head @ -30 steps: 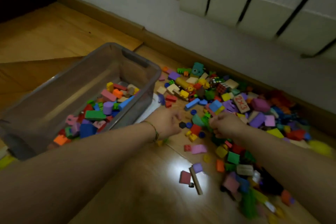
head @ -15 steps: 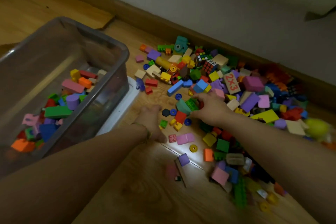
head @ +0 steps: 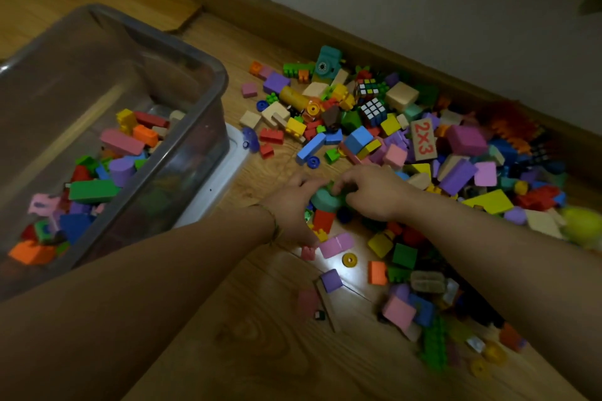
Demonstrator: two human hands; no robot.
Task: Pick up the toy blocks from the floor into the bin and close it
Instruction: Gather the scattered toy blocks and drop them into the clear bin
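Most blocks on the floor, bin part filled, no lid on it.

Floor [head: 267, 345]: large heap of blocks [head: 423, 146] by the wall. Bin [head: 208, 75]: left of the heap, thin layer of blocks inside. White lid [head: 228, 172]: seemingly flat under the bin. Left hand [head: 290, 205] and right hand [head: 374, 192]: cupped together around a teal block [head: 325, 200] and small neighbours.

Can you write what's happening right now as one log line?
left hand and right hand: cupped around teal block | bin: open, partly filled | floor pile: remains
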